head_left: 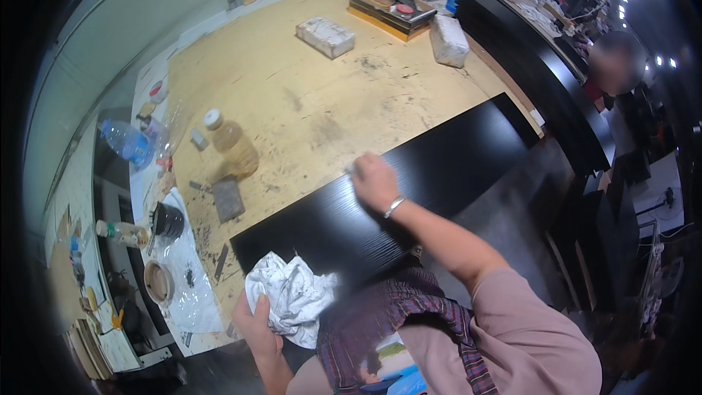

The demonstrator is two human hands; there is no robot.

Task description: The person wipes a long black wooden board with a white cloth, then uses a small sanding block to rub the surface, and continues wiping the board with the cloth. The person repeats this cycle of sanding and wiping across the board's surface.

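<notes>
A long black board (461, 150) with a glossy wood-grain face lies along the near edge of the worktable, its right end reaching past the table. My left hand (262, 325) grips a crumpled white rag (289, 296), smudged with dark marks, at the board's near left corner. With fingers curled, my right hand (376, 181) rests at the board's far edge near its middle. Whatever it may hold is hidden under the fingers. A grey sanding block (227, 198) sits on the table beyond the board's left end, beside a bottle of amber liquid (235, 148).
Two wrapped blocks (325, 36) and a tray of tools (391, 11) stand at the far side. Black panels (537, 66) lean at the right, where another person (616, 66) is. Along the left edge are a black pot (167, 220), a round tub (158, 281) and a clear bottle (127, 143).
</notes>
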